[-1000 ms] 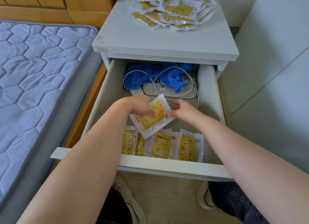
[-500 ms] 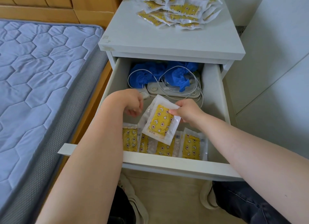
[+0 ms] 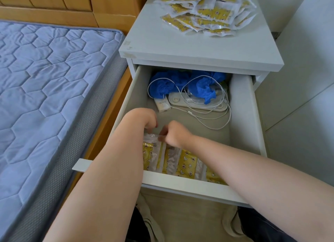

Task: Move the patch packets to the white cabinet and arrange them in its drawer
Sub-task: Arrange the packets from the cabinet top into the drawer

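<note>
The white cabinet (image 3: 198,50) has its drawer (image 3: 180,185) pulled out toward me. Several yellow patch packets in clear wrappers (image 3: 186,165) stand in a row along the drawer's front. My left hand (image 3: 144,119) and my right hand (image 3: 174,134) meet over the row's left end, both with curled fingers at the top edge of a packet (image 3: 153,138) that sits among the others. Whether the left fingers grip it is hidden. A loose pile of patch packets (image 3: 207,14) lies on the cabinet top at the back.
At the drawer's back lie crumpled blue gloves (image 3: 198,84), a white cable (image 3: 207,115), a flat white device (image 3: 198,104) and a small white tube (image 3: 162,105). A bed with a blue quilted mattress (image 3: 45,88) stands to the left. White wall panels are on the right.
The packet held up over the drawer's middle has come down to the left end of the front row. Both hands followed it down and left.
</note>
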{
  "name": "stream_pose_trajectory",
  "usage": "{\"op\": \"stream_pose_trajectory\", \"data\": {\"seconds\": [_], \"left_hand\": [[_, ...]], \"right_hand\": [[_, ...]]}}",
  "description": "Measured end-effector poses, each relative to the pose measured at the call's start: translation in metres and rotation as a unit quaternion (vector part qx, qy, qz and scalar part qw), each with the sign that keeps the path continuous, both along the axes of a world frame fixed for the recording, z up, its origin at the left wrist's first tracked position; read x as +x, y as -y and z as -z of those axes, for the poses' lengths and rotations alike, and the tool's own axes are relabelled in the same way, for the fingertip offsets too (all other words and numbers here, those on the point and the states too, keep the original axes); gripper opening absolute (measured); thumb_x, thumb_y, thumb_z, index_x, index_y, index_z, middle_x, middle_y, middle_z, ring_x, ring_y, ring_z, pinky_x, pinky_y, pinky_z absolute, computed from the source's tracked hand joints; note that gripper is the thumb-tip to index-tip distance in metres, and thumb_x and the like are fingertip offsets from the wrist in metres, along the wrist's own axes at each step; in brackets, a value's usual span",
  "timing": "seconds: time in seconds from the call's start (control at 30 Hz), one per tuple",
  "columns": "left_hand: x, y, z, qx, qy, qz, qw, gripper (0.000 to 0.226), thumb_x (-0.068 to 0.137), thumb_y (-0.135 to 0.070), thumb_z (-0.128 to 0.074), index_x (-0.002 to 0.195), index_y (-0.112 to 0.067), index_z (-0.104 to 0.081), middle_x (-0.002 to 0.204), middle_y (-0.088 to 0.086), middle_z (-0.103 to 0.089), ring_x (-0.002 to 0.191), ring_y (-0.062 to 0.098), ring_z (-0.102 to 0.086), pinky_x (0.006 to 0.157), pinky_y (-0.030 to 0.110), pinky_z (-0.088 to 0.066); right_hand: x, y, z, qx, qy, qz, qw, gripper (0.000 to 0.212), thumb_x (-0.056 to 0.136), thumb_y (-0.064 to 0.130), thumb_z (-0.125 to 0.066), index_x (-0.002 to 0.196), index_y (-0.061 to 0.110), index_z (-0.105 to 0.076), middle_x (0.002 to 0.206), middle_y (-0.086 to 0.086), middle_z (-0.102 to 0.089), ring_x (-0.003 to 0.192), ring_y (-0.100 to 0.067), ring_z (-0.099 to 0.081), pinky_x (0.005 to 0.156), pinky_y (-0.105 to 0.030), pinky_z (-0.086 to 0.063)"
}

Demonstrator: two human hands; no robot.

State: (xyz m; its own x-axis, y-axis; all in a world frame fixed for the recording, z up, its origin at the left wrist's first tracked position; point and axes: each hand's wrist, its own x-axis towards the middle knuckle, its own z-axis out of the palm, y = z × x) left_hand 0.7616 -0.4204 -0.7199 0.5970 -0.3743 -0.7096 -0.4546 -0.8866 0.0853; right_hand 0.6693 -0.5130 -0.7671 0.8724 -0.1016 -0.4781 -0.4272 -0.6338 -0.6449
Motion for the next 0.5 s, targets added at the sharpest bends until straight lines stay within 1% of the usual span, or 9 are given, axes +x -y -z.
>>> {"op": "stream_pose_trajectory", "data": {"seconds": [0.07, 0.1, 0.13, 0.2, 0.27, 0.3, 0.37, 0.47, 0.5], "left_hand": [[-0.002, 0.002, 0.006, 0.029, -0.022, 0.027, 0.999, 0.052, 0.087, -0.012, -0.066, 0.136, -0.021, -0.053, 0.134, 0.003, -0.056, 0.119, 0.024, -0.054, 0.103, 0.039, -0.044], [-0.004, 0.002, 0.009, 0.046, -0.030, 0.044, 0.998, 0.055, 0.085, -0.017, -0.069, 0.137, -0.022, -0.052, 0.135, 0.003, -0.055, 0.119, 0.024, -0.053, 0.103, 0.039, -0.044], [-0.005, 0.003, 0.012, 0.060, -0.036, 0.055, 0.996, 0.057, 0.083, -0.021, -0.072, 0.137, -0.022, -0.053, 0.134, 0.003, -0.055, 0.119, 0.025, -0.054, 0.103, 0.039, -0.044], [-0.006, 0.003, 0.018, 0.073, -0.051, 0.058, 0.994, 0.058, 0.079, -0.027, -0.076, 0.133, -0.020, -0.056, 0.132, 0.004, -0.057, 0.116, 0.026, -0.055, 0.100, 0.040, -0.046], [-0.008, 0.002, 0.021, 0.074, -0.058, 0.057, 0.994, 0.059, 0.077, -0.026, -0.077, 0.132, -0.019, -0.056, 0.130, 0.004, -0.057, 0.115, 0.026, -0.055, 0.098, 0.040, -0.046], [-0.008, 0.001, 0.022, 0.071, -0.058, 0.056, 0.994, 0.059, 0.078, -0.025, -0.077, 0.132, -0.018, -0.056, 0.130, 0.005, -0.057, 0.115, 0.026, -0.055, 0.097, 0.039, -0.047], [-0.008, 0.000, 0.025, 0.064, -0.055, 0.054, 0.995, 0.056, 0.079, -0.024, -0.076, 0.131, -0.017, -0.057, 0.128, 0.005, -0.058, 0.114, 0.026, -0.056, 0.095, 0.038, -0.048], [-0.005, 0.000, 0.027, 0.060, -0.051, 0.054, 0.995, 0.052, 0.078, -0.025, -0.077, 0.127, -0.016, -0.061, 0.126, 0.006, -0.060, 0.112, 0.027, -0.057, 0.094, 0.039, -0.049], [-0.005, -0.001, 0.027, 0.058, -0.050, 0.055, 0.996, 0.051, 0.078, -0.025, -0.077, 0.127, -0.017, -0.061, 0.125, 0.005, -0.060, 0.112, 0.027, -0.057, 0.094, 0.039, -0.049]], "right_hand": [[0.000, 0.011, 0.002, 0.011, 0.007, -0.003, 1.000, 0.027, 0.088, 0.013, -0.063, 0.113, 0.004, -0.068, 0.108, -0.011, -0.069, 0.099, -0.024, -0.064, 0.082, -0.028, -0.049], [-0.002, 0.016, 0.003, 0.012, -0.005, -0.010, 1.000, 0.027, 0.088, 0.009, -0.061, 0.114, 0.004, -0.067, 0.106, -0.010, -0.069, 0.094, -0.023, -0.064, 0.080, -0.026, -0.049], [-0.004, 0.020, 0.005, 0.009, -0.019, -0.020, 1.000, 0.026, 0.088, 0.007, -0.060, 0.113, 0.003, -0.067, 0.097, -0.009, -0.069, 0.083, -0.019, -0.064, 0.072, -0.023, -0.050], [-0.007, 0.025, 0.008, 0.011, -0.054, -0.018, 0.998, 0.023, 0.089, 0.004, -0.058, 0.108, -0.001, -0.068, 0.074, -0.005, -0.064, 0.057, -0.012, -0.057, 0.052, -0.018, -0.049], [-0.007, 0.027, 0.008, 0.047, -0.081, 0.010, 0.996, 0.020, 0.090, 0.002, -0.056, 0.104, -0.008, -0.066, 0.064, -0.008, -0.061, 0.045, -0.012, -0.057, 0.043, -0.020, -0.050], [-0.006, 0.026, 0.007, 0.070, -0.089, 0.026, 0.993, 0.020, 0.090, 0.000, -0.056, 0.103, -0.012, -0.064, 0.064, -0.012, -0.062, 0.042, -0.013, -0.058, 0.043, -0.022, -0.053], [-0.004, 0.023, 0.006, 0.105, -0.109, 0.040, 0.988, 0.021, 0.090, -0.003, -0.054, 0.101, -0.019, -0.061, 0.066, -0.018, -0.064, 0.044, -0.019, -0.062, 0.051, -0.029, -0.056], [-0.006, 0.014, 0.008, 0.147, -0.142, 0.034, 0.978, 0.021, 0.090, -0.005, -0.053, 0.103, -0.021, -0.059, 0.057, -0.015, -0.065, 0.044, -0.019, -0.064, 0.054, -0.031, -0.058], [-0.008, 0.010, 0.008, 0.159, -0.149, 0.027, 0.976, 0.021, 0.090, -0.005, -0.052, 0.103, -0.020, -0.058, 0.060, -0.016, -0.067, 0.049, -0.020, -0.065, 0.059, -0.032, -0.059]]}}
